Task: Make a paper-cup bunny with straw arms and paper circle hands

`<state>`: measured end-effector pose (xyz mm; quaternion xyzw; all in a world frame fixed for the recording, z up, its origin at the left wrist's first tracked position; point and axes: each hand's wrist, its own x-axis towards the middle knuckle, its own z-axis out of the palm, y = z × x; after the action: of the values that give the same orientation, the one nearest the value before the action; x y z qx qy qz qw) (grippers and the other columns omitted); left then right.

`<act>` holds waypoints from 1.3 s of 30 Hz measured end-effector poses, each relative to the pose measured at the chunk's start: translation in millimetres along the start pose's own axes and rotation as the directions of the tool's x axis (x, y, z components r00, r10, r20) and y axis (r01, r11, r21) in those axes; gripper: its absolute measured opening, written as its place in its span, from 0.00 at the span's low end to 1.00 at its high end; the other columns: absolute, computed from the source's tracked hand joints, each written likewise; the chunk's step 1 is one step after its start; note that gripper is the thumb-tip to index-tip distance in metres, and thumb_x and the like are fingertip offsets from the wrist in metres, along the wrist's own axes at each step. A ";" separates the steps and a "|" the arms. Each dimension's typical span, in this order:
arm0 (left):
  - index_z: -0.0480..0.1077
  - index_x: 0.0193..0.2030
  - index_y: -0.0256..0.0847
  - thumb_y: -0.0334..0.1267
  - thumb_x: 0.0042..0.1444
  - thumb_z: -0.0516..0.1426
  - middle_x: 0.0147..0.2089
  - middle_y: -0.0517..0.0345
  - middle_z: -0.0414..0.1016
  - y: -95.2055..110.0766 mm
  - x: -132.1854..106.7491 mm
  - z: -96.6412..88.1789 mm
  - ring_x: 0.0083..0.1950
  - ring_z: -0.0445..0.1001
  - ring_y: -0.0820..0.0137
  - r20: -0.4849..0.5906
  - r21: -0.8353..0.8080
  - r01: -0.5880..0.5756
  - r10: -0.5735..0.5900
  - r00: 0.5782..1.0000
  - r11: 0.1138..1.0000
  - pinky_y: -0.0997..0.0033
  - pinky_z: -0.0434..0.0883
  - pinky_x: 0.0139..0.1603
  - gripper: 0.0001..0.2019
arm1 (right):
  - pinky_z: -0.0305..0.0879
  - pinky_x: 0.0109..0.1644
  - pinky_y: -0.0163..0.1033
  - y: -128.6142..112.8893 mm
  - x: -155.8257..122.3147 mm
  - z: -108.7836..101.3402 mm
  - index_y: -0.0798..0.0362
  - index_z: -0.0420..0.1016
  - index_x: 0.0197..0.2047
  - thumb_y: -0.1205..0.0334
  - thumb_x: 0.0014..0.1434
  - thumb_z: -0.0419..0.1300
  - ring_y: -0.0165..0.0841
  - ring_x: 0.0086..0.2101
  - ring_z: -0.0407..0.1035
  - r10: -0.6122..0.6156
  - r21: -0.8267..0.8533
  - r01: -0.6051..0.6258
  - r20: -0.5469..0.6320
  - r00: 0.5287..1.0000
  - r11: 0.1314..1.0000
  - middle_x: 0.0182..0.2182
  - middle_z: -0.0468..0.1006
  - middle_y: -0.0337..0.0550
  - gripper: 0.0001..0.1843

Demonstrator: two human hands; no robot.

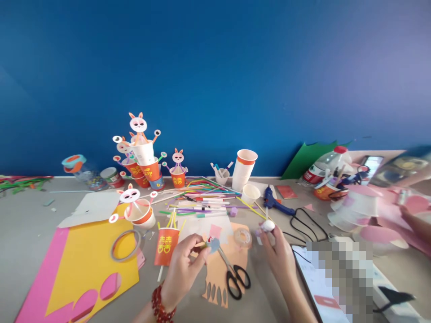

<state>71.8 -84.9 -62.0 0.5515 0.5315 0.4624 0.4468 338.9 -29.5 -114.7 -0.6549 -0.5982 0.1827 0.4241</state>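
Observation:
My left hand (185, 260), a beaded bracelet on its wrist, pinches a small paper disc (213, 244), pale blue with some red on it. Whether a stem runs back between those fingers is hard to see. Closed around a small white rounded piece (268, 225) is my right hand (278, 253); the piece's kind is unclear. Black-handled scissors (232, 273) lie between the hands on peach paper (215, 278) with a fringed edge. Left of my left hand, a red paper cup (166, 246) stands upside down with yellow strips around it. A blue glue gun (276, 202) lies beyond my right hand.
Rabbit-faced paper cups (148, 166) stand at the back left. Yellow card (97, 260) and a tape ring (126, 246) lie left. Pens and pipe cleaners (205, 202) cover the middle. A tablet (323, 282) is at right, near a glue-gun cord and another person's hand (415, 226).

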 end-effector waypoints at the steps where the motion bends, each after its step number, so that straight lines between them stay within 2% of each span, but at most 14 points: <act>1: 0.65 0.31 0.42 0.44 0.59 0.59 0.28 0.61 0.69 -0.1 0.3 -1.1 0.25 0.74 0.71 0.008 -0.048 0.016 -0.016 1.000 0.999 0.74 0.71 0.29 0.10 | 0.72 0.38 0.44 -8.6 -5.2 -0.5 0.51 0.71 0.50 0.47 0.61 0.55 0.45 0.37 0.76 -0.037 0.025 0.037 0.013 0.999 0.999 0.38 0.81 0.51 0.20; 4: 0.63 0.34 0.42 0.45 0.60 0.58 0.24 0.66 0.68 -0.1 2.8 -3.5 0.21 0.73 0.73 0.030 -0.197 0.081 -0.076 0.997 0.977 0.74 0.72 0.29 0.11 | 0.73 0.36 0.40 -41.1 -23.8 -4.1 0.50 0.68 0.55 0.51 0.65 0.52 0.41 0.34 0.77 -0.175 0.095 0.162 0.150 0.973 0.982 0.38 0.82 0.49 0.20; 6: 0.63 0.35 0.42 0.46 0.59 0.59 0.25 0.65 0.69 1.0 4.5 -3.7 0.21 0.73 0.74 0.003 -0.214 0.087 -0.089 0.996 0.973 0.76 0.70 0.27 0.11 | 0.73 0.38 0.38 -63.4 -35.1 -6.4 0.48 0.67 0.56 0.54 0.65 0.52 0.39 0.37 0.77 -0.323 0.161 0.289 0.263 0.909 0.944 0.41 0.81 0.48 0.18; 8: 0.65 0.34 0.41 0.45 0.60 0.59 0.26 0.64 0.69 3.0 4.9 -3.1 0.22 0.73 0.75 -0.035 -0.165 0.054 -0.061 0.998 0.985 0.78 0.68 0.24 0.11 | 0.72 0.34 0.35 -82.2 -43.2 -6.9 0.48 0.67 0.55 0.58 0.65 0.53 0.37 0.34 0.77 -0.400 0.212 0.349 0.300 0.866 0.913 0.40 0.81 0.47 0.16; 11: 0.68 0.36 0.40 0.42 0.61 0.57 0.29 0.62 0.68 5.1 1.8 -2.1 0.24 0.72 0.75 -0.091 -0.070 -0.032 0.026 0.995 0.997 0.78 0.70 0.25 0.08 | 0.70 0.31 0.34 -100.1 -48.6 -3.1 0.49 0.67 0.49 0.63 0.63 0.55 0.34 0.29 0.75 -0.460 0.264 0.394 0.275 0.844 0.880 0.34 0.79 0.43 0.11; 14: 0.70 0.40 0.41 0.40 0.63 0.55 0.34 0.58 0.71 3.8 -4.6 -2.7 0.29 0.74 0.73 -0.117 -0.004 -0.122 0.120 0.986 0.993 0.77 0.73 0.27 0.06 | 0.69 0.32 0.34 -108.2 -49.0 3.6 0.49 0.67 0.48 0.66 0.61 0.58 0.33 0.29 0.74 -0.527 0.263 0.473 0.202 0.826 0.841 0.33 0.78 0.42 0.12; 18: 0.73 0.49 0.43 0.36 0.65 0.53 0.45 0.50 0.75 4.1 -12.2 -5.9 0.40 0.76 0.67 -0.096 0.095 -0.250 0.259 0.961 0.964 0.74 0.75 0.36 0.10 | 0.69 0.32 0.36 -113.1 -48.8 11.3 0.50 0.69 0.48 0.68 0.59 0.60 0.34 0.29 0.73 -0.587 0.247 0.552 0.092 0.805 0.796 0.32 0.77 0.43 0.14; 22: 0.74 0.53 0.44 0.36 0.65 0.52 0.52 0.47 0.74 10.2 -12.5 -5.9 0.50 0.75 0.63 -0.096 0.092 -0.288 0.296 0.950 0.953 0.70 0.75 0.46 0.14 | 0.68 0.30 0.37 -114.4 -49.8 15.8 0.50 0.70 0.47 0.69 0.57 0.62 0.34 0.27 0.71 -0.585 0.248 0.553 0.074 0.808 0.795 0.30 0.76 0.42 0.14; 26: 0.77 0.51 0.45 0.39 0.63 0.55 0.58 0.49 0.73 4.7 -10.4 2.1 0.61 0.69 0.60 -0.172 -0.039 -0.206 0.196 0.965 0.978 0.64 0.69 0.60 0.13 | 0.67 0.29 0.37 -113.3 -50.6 20.4 0.51 0.69 0.48 0.70 0.56 0.63 0.33 0.25 0.69 -0.573 0.294 0.534 0.058 0.817 0.792 0.29 0.75 0.42 0.17; 29: 0.78 0.49 0.45 0.44 0.60 0.59 0.55 0.50 0.77 -6.5 -11.0 9.8 0.59 0.72 0.59 -0.236 -0.183 -0.076 0.032 0.971 0.980 0.63 0.70 0.60 0.13 | 0.67 0.31 0.38 -112.9 -49.9 24.9 0.51 0.69 0.49 0.72 0.55 0.63 0.34 0.27 0.69 -0.589 0.321 0.548 0.041 0.807 0.773 0.31 0.75 0.43 0.19; 33: 0.79 0.47 0.44 0.47 0.54 0.63 0.54 0.51 0.79 -17.9 -12.3 16.6 0.59 0.73 0.57 -0.276 -0.342 0.067 -0.169 0.946 0.937 0.60 0.69 0.62 0.16 | 0.66 0.30 0.38 -112.3 -47.6 30.5 0.51 0.69 0.49 0.74 0.54 0.62 0.34 0.27 0.67 -0.603 0.342 0.566 0.003 0.797 0.750 0.29 0.73 0.42 0.20; 36: 0.79 0.47 0.45 0.48 0.52 0.64 0.56 0.52 0.78 -21.5 -12.8 19.2 0.61 0.72 0.57 -0.271 -0.426 0.104 -0.237 0.933 0.899 0.59 0.67 0.64 0.17 | 0.65 0.30 0.38 -113.2 -45.8 32.7 0.51 0.69 0.49 0.74 0.53 0.62 0.34 0.26 0.66 -0.613 0.342 0.578 -0.008 0.790 0.741 0.28 0.72 0.41 0.20; 39: 0.79 0.46 0.44 0.47 0.51 0.65 0.55 0.52 0.78 -21.6 -13.3 21.1 0.60 0.72 0.57 -0.268 -0.438 0.124 -0.261 0.927 0.890 0.59 0.66 0.65 0.17 | 0.65 0.28 0.37 -117.1 -43.8 33.4 0.52 0.69 0.48 0.75 0.52 0.62 0.33 0.26 0.65 -0.637 0.316 0.613 -0.031 0.770 0.724 0.28 0.71 0.41 0.20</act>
<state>88.7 -97.5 -87.4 0.3060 0.5396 0.5998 0.5054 230.8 -68.2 -55.0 -0.3326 -0.7640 0.1460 0.5332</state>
